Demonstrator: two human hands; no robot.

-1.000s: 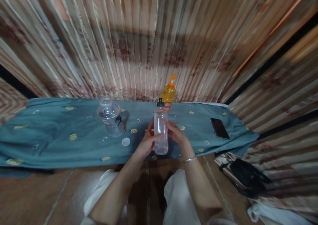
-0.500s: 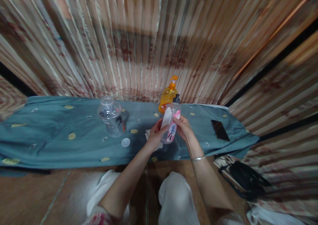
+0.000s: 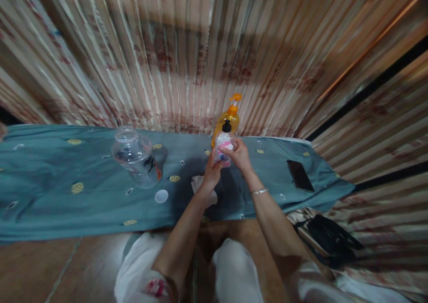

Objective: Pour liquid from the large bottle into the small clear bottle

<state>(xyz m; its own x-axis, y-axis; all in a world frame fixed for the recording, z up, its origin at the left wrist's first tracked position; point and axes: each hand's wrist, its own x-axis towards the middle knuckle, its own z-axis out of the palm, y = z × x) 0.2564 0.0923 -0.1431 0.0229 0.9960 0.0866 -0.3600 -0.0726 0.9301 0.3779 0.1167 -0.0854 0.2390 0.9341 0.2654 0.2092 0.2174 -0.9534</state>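
A small clear pump bottle (image 3: 224, 143) with a black pump top and a pink and white label is between my two hands, above the cloth. My left hand (image 3: 213, 171) is closed around its lower left side. On the upper right side, my right hand (image 3: 240, 153) grips it with thumb and fingers at the label. Just behind it stands an orange pump bottle (image 3: 232, 118) of yellow-orange liquid, partly hidden. Crumpled white tissue (image 3: 197, 183) lies beneath my left wrist.
A large clear plastic jar (image 3: 138, 160) stands to the left on the teal cloth (image 3: 96, 205), with a round white lid (image 3: 161, 196) near it. A dark phone (image 3: 300, 176) lies at the right. Behind hangs a striped curtain (image 3: 180, 62); a black bag (image 3: 331, 238) sits low at right.
Both hands have carried the small bottle up and away from me, nearer the orange bottle. It has turned and its label now faces me more. The view has shifted slightly.
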